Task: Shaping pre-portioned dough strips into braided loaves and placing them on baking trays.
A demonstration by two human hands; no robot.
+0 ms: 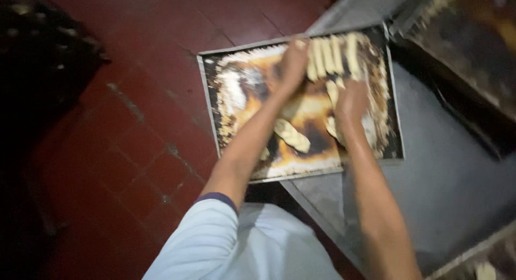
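Note:
A worn, scorched baking tray (212, 105) lies across the corner of a grey metal table. At its far right edge stands a row of pale dough sticks (333, 57). My left hand (294, 62) reaches over the tray and touches the left end of that row. My right hand (350, 100) rests beside another dough piece just below the row. A loose dough piece (292, 135) lies near the tray's middle. The picture is blurred, so I cannot see whether either hand grips dough.
The grey metal table (446, 172) runs to the right. Another dark tray (467, 38) sits at the top right. Red tiled floor (134, 151) fills the left, with a dark object (43, 48) at the far left.

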